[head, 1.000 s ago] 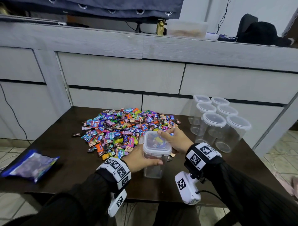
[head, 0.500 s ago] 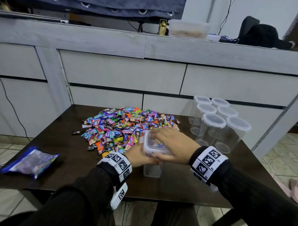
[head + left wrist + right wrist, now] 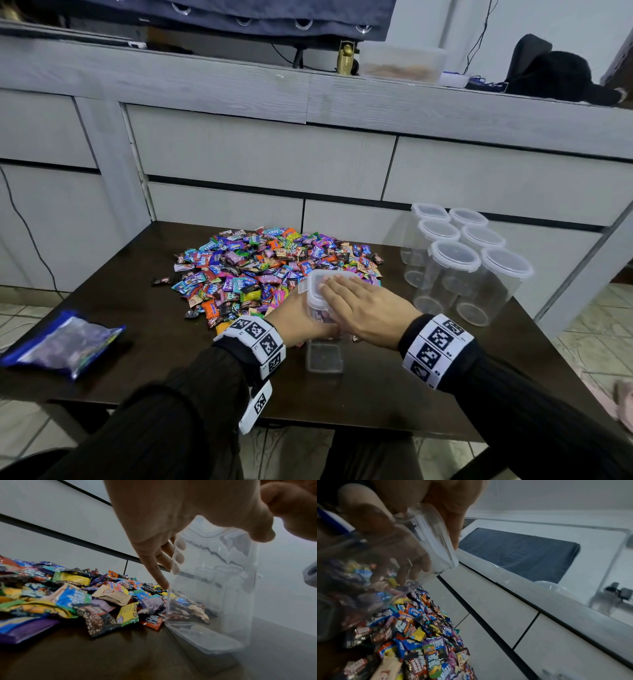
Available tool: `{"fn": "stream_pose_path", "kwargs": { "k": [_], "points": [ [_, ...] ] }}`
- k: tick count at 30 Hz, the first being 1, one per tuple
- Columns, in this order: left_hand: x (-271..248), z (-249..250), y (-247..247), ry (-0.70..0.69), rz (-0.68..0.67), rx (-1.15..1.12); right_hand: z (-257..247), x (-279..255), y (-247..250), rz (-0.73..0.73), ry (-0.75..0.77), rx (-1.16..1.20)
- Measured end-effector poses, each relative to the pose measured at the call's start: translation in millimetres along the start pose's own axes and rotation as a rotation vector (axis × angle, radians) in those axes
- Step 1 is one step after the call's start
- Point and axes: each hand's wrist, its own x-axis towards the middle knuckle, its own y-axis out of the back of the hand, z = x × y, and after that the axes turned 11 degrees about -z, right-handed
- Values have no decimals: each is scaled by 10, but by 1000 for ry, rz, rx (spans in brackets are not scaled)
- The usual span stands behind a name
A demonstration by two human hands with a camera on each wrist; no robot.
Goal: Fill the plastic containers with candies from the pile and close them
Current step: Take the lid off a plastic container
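A tall clear plastic container [image 3: 323, 359] stands on the dark table in front of the candy pile [image 3: 267, 263]. Its white-rimmed lid [image 3: 313, 286] sits on top. My left hand [image 3: 303, 320] grips the container's left side, and its fingers [image 3: 178, 555] show through the clear wall [image 3: 214, 588]. My right hand [image 3: 363, 303] lies flat, fingers straight, pressing down on the lid. In the right wrist view the palm [image 3: 450, 507] covers the lid's edge [image 3: 436, 540]. Coloured wrappers show through the wall; I cannot tell how full it is.
Several empty lidded containers [image 3: 455, 260] stand in a cluster at the table's right. A blue candy bag [image 3: 65, 342] lies at the left edge. Grey drawers [image 3: 260, 154] rise right behind the table. The pile [image 3: 68, 599] nearly touches the container's base.
My right hand has slid from the lid's far edge to lie flat across its top. The left hand has kept its hold on the container's side.
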Motion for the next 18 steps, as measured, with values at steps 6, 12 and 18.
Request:
{"fn": "stream_pose_path", "kwargs": {
  "k": [6,12,18],
  "points": [
    [-8,68,3,-40,44,89,102,17,44,-63,83,-66],
    [15,99,25,-85,39,132,121,23,47,-90,86,-40],
    [22,136,20,-160,44,172,93,42,40,-61,87,108]
  ]
}}
